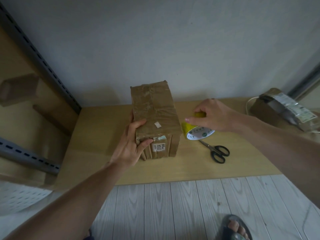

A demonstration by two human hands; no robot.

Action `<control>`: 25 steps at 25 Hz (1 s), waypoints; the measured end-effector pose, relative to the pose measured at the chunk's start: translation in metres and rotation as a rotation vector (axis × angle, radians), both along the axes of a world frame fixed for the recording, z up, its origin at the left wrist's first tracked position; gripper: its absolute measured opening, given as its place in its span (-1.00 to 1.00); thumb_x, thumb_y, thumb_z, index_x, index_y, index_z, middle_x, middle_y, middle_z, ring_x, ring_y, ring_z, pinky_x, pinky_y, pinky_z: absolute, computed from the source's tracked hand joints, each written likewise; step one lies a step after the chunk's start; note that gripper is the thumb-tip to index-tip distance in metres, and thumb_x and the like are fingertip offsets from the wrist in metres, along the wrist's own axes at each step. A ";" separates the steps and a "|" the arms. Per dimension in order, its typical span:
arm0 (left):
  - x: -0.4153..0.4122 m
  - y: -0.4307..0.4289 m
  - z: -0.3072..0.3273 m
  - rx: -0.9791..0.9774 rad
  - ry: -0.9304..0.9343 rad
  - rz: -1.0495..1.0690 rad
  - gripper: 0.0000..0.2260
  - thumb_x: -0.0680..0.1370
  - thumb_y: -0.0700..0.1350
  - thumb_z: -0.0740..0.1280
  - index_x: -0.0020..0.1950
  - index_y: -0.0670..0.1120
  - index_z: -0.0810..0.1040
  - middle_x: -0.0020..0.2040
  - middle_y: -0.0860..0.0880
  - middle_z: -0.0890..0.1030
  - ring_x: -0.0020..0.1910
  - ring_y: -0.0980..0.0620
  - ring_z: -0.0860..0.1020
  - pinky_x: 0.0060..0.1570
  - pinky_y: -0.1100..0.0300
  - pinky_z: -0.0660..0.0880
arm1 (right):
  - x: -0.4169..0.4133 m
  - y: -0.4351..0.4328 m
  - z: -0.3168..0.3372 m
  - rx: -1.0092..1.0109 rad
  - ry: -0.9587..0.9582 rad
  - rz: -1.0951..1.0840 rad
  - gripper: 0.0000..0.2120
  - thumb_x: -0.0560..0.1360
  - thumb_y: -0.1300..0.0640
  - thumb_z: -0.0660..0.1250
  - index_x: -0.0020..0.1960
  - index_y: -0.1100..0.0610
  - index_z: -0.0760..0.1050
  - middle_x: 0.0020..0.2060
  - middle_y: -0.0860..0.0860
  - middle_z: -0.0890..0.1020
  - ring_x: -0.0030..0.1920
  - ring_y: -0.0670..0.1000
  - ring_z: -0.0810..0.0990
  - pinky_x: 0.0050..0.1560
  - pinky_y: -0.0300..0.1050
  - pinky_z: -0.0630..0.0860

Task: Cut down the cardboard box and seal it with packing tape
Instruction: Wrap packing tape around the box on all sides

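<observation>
1. Two bare hands work over a pale wooden worktop [103, 135] set against a plain grey wall [173, 40]. Light wood-grain floor planks [173, 205] run below its near edge.
2. Left of the left hand [133, 146] stands a grey slotted metal shelving upright [43, 63], with brown cartons blurred behind it.
3. The cardboard box [154, 116] lies lengthwise in the middle of the worktop, closed and wrapped in wrinkled clear tape.
4. The left hand's fingers [147, 142] clasp the box's near left corner, with the thumb lying on its top.
5. The right hand [213, 115] is just right of the box. Its fingers [192, 120] grasp a yellow tape roll [195, 130], tilted with its lower rim on the worktop close to the box's right side.
6. Black-handled scissors [216, 151] lie on the worktop just below the right fingers, blades pointing towards the roll.
7. Well to the right of those fingers sits a second brown parcel [280, 110] with a printed label, beside a white cable [248, 104].
8. A white sticker on the box's near end, just right of the left fingers, reads "0104". The smaller characters beside it are too small to read.
9. Green print on the roll's white core face is illegible, as is the parcel's label.
10. A foot in a sandal [235, 227] shows on the floor, below the right arm.
</observation>
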State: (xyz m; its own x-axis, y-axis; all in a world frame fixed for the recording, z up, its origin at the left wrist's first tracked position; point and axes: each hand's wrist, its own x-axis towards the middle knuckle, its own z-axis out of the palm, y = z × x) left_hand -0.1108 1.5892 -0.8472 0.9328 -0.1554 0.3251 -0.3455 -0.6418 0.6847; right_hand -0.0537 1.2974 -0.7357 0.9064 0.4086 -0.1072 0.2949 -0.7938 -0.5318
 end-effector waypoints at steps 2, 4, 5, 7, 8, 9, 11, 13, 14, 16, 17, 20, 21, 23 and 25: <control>-0.003 0.001 0.001 0.006 0.055 0.006 -0.35 0.50 0.42 0.14 0.47 0.06 0.23 0.42 -0.19 0.39 0.22 0.34 0.26 0.22 0.36 0.30 | -0.001 -0.002 -0.015 -0.041 0.037 -0.010 -0.49 0.49 -0.22 0.37 -0.38 0.19 0.51 -0.50 -0.03 0.44 -0.53 -0.12 0.35 -0.51 -0.29 0.25; -0.005 0.001 0.005 0.015 0.097 0.007 -0.30 0.50 0.43 0.14 0.50 0.02 0.23 0.43 -0.13 0.39 0.23 0.33 0.27 0.22 0.22 0.32 | -0.003 -0.003 -0.025 -0.026 0.067 -0.036 -0.51 0.50 -0.22 0.37 -0.32 0.20 0.58 -0.49 -0.02 0.49 -0.54 -0.15 0.36 -0.52 -0.33 0.24; -0.005 0.001 0.007 0.022 0.116 -0.007 -0.28 0.50 0.44 0.15 0.50 0.01 0.23 0.43 -0.12 0.38 0.25 0.31 0.28 0.22 0.19 0.33 | -0.003 -0.002 -0.028 -0.004 0.073 -0.050 -0.53 0.50 -0.21 0.37 -0.32 0.18 0.59 -0.49 -0.03 0.50 -0.55 -0.16 0.37 -0.53 -0.33 0.25; -0.005 0.006 0.018 0.060 0.152 -0.072 -0.25 0.46 0.45 0.19 0.48 0.01 0.22 0.47 -0.11 0.32 0.31 0.20 0.32 0.24 0.14 0.35 | -0.006 0.003 -0.032 0.019 0.089 -0.065 -0.54 0.52 -0.19 0.37 -0.36 0.15 0.56 -0.49 -0.02 0.51 -0.56 -0.17 0.38 -0.52 -0.30 0.26; -0.005 0.009 0.029 0.106 0.172 -0.114 -0.25 0.44 0.47 0.19 0.45 0.02 0.23 0.49 -0.11 0.27 0.33 0.13 0.35 0.25 0.10 0.37 | -0.009 0.007 -0.035 0.025 0.101 -0.076 -0.54 0.52 -0.18 0.36 -0.38 0.13 0.54 -0.50 -0.03 0.50 -0.57 -0.17 0.38 -0.53 -0.29 0.26; -0.002 0.010 0.041 0.154 0.209 -0.127 -0.28 0.43 0.52 0.13 0.38 0.04 0.26 0.48 -0.10 0.27 0.29 0.13 0.41 0.20 0.09 0.43 | -0.011 0.010 -0.038 0.034 0.112 -0.092 -0.54 0.53 -0.17 0.36 -0.41 0.11 0.51 -0.53 -0.05 0.48 -0.58 -0.17 0.38 -0.53 -0.30 0.26; 0.012 -0.002 0.070 0.187 0.313 -0.044 -0.29 0.41 0.60 -0.06 0.20 0.06 0.32 0.28 -0.04 0.43 0.05 0.19 0.53 -0.04 0.14 0.50 | -0.014 0.013 -0.040 0.058 0.114 -0.110 -0.52 0.54 -0.14 0.36 -0.47 0.07 0.44 -0.57 -0.08 0.41 -0.59 -0.16 0.36 -0.54 -0.32 0.23; 0.040 -0.027 0.083 0.071 0.550 0.156 -0.26 0.49 0.54 -0.03 0.39 0.00 0.24 0.30 -0.06 0.45 0.16 0.01 0.53 0.12 0.01 0.48 | -0.015 0.013 -0.041 0.078 0.110 -0.109 -0.51 0.55 -0.11 0.36 -0.49 0.06 0.41 -0.57 -0.05 0.38 -0.58 -0.15 0.32 -0.53 -0.31 0.23; 0.054 -0.041 0.082 -0.032 0.646 0.256 -0.25 0.52 0.48 0.05 0.53 0.00 0.08 0.43 -0.07 0.38 0.30 -0.09 0.46 0.26 -0.05 0.41 | -0.015 0.013 -0.040 0.085 0.114 -0.116 -0.51 0.55 -0.10 0.36 -0.49 0.06 0.40 -0.56 -0.04 0.38 -0.58 -0.14 0.32 -0.53 -0.31 0.22; 0.063 -0.068 0.076 -0.085 0.633 0.390 -0.17 0.50 0.43 0.11 0.61 0.07 -0.15 0.56 -0.10 0.28 0.41 -0.19 0.42 0.35 -0.10 0.37 | -0.016 0.011 -0.039 0.108 0.128 -0.137 -0.49 0.55 -0.09 0.36 -0.51 0.06 0.37 -0.57 -0.05 0.34 -0.59 -0.14 0.29 -0.53 -0.31 0.21; 0.062 -0.075 0.070 -0.042 0.576 0.433 -0.19 0.53 0.40 0.11 0.62 0.06 -0.15 0.56 -0.13 0.31 0.34 -0.20 0.50 0.26 -0.01 0.43 | -0.017 0.011 -0.038 0.120 0.136 -0.139 -0.47 0.55 -0.10 0.36 -0.51 0.07 0.35 -0.57 -0.06 0.31 -0.58 -0.13 0.28 -0.52 -0.29 0.20; 0.049 -0.067 0.065 0.011 0.450 0.522 -0.41 0.66 0.24 0.11 0.59 -0.01 0.06 0.35 -0.15 0.54 -0.23 -0.02 0.58 -0.31 0.18 0.42 | -0.023 0.017 -0.028 0.170 0.112 -0.087 -0.46 0.56 -0.12 0.33 -0.46 0.13 0.29 -0.52 -0.01 0.26 -0.50 -0.06 0.23 -0.47 -0.23 0.18; 0.047 -0.056 0.064 0.025 0.439 0.564 -0.48 0.67 0.24 0.08 0.54 0.00 0.15 0.20 -0.11 0.62 -0.31 0.02 0.54 -0.37 0.18 0.40 | -0.024 0.021 -0.022 0.194 0.097 -0.065 -0.47 0.57 -0.12 0.31 -0.44 0.14 0.28 -0.51 -0.01 0.26 -0.49 -0.06 0.23 -0.46 -0.21 0.18; 0.049 -0.030 0.057 0.011 0.418 0.654 -0.57 0.67 0.24 0.03 0.40 0.01 0.29 0.07 -0.09 0.63 -0.16 -0.09 0.59 -0.12 0.06 0.52 | -0.027 0.033 -0.011 0.242 0.082 -0.019 -0.49 0.60 -0.09 0.28 -0.42 0.15 0.26 -0.49 0.00 0.27 -0.48 -0.05 0.24 -0.42 -0.17 0.20; 0.056 0.000 0.041 -0.109 0.441 0.738 -0.65 0.68 0.15 0.06 0.31 -0.02 0.39 0.18 -0.15 0.59 0.10 -0.20 0.58 0.19 -0.10 0.48 | -0.029 0.044 -0.005 0.346 0.115 -0.007 -0.51 0.61 -0.03 0.28 -0.39 0.22 0.32 -0.49 0.03 0.34 -0.47 -0.05 0.30 -0.40 -0.17 0.24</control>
State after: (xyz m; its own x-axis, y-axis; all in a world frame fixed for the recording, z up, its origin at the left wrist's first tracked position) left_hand -0.0552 1.5889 -0.8058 0.8270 0.5508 -0.1126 0.4457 -0.5203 0.7284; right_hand -0.0823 1.3419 -0.7407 0.8996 0.4320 -0.0649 0.2125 -0.5626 -0.7989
